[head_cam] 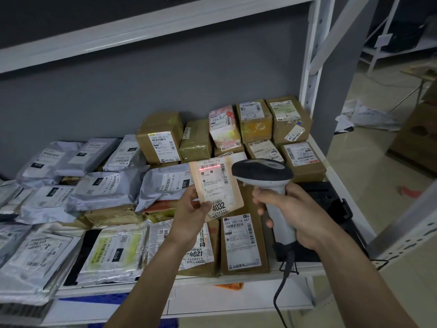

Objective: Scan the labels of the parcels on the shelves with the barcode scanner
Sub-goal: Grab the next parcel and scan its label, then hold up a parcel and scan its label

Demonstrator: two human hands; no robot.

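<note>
Parcel point(215, 185) between hands (scanner point(264, 174) rightward).

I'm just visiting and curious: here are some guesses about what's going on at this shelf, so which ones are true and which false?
1. The right hand holds the barcode scanner by its handle. True.
2. The left hand rests empty on the shelf. False: it holds up a small brown parcel by its lower left corner.
3. A red scan line falls across the top of that parcel's label. True.
4. The label's big number reads 4021. False: it reads 4032; 4021 is on a parcel lying below.
5. The scanner is cordless. False: a dark cable hangs from its handle.
</note>
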